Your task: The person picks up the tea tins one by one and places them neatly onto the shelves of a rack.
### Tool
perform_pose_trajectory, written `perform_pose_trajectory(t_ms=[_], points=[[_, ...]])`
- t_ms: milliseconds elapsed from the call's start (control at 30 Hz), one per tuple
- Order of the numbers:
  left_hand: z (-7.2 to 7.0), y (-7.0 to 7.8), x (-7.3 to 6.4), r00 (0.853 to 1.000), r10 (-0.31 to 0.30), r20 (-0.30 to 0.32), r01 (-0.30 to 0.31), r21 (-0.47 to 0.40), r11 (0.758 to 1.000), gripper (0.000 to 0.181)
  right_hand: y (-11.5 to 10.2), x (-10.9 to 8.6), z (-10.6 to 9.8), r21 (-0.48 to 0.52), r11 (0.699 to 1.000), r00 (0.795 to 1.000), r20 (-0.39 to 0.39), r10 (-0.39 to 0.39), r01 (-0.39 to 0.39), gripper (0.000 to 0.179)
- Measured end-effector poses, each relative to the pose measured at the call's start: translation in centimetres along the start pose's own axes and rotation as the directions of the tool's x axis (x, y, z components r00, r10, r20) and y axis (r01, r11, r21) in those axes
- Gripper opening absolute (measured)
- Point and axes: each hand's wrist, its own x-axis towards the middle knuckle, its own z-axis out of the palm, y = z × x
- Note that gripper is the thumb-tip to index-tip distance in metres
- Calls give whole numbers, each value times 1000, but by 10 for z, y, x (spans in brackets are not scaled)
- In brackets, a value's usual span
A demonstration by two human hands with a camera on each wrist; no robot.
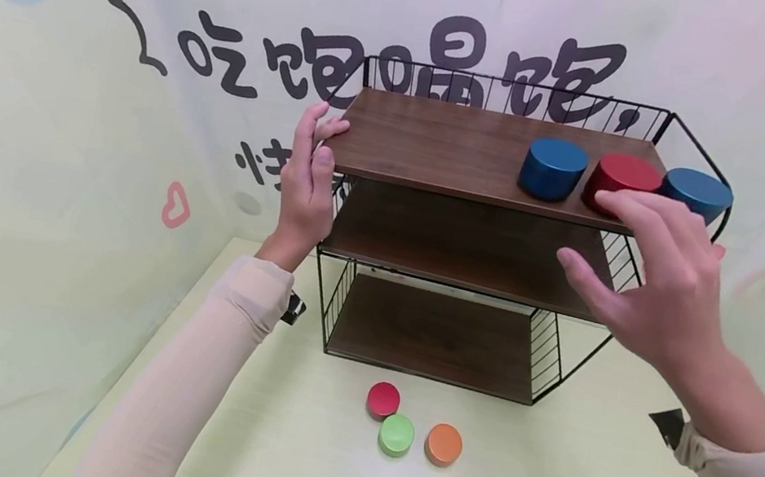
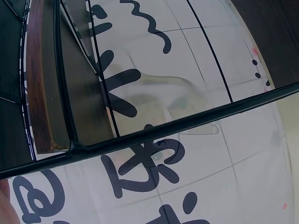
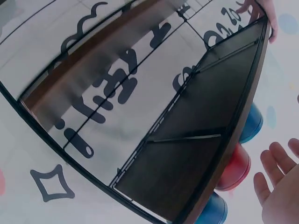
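A three-tier rack [image 1: 463,193] has dark wood shelves in a black wire frame. At its upper left corner my left hand [image 1: 307,194] grips the frame, fingers on both sides of the edge; in the left wrist view only a bit of that hand [image 2: 5,205] shows. Along the right of the top shelf stand a blue cylinder [image 1: 553,167], a red cylinder [image 1: 622,175] and another blue cylinder [image 1: 701,191]. Before the red one hovers my right hand [image 1: 673,282], fingers bent and spread, holding nothing. The right wrist view shows a gap between this hand [image 3: 285,186] and the red cylinder [image 3: 235,168].
On the pale table [image 1: 293,439] before the rack lie three small round pieces: red [image 1: 384,400], green [image 1: 396,435] and orange [image 1: 444,445]. The red and green ones are close together. A white sheet with black lettering [image 1: 456,43] hangs behind the rack.
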Motion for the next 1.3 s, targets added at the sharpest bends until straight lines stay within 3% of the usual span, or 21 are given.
perform_pose_trajectory(t_ms=[333,600,933,1167,1300], points=[[-1,10,2,1000,-1,6,1,-13,1000,40,0,-38,11,76,997,999,40,2,-5,68],[-1,8,1,1000,-4,3,4,-13,1000,41,4,-80,24,80,997,982,191,1,-17,64],[-1,8,1,1000,-3,-1,3,-14,1000,41,-4,-128,47,101,992,964,263,46,-75,60],[1,-14,-3,1000,-3,-3,3,-5,1000,42,-9,-161,63,116,989,957,286,56,-92,56],[1,-24,-4,1000,2,-5,-2,-6,1000,43,-12,-180,68,113,984,937,337,89,-135,56]])
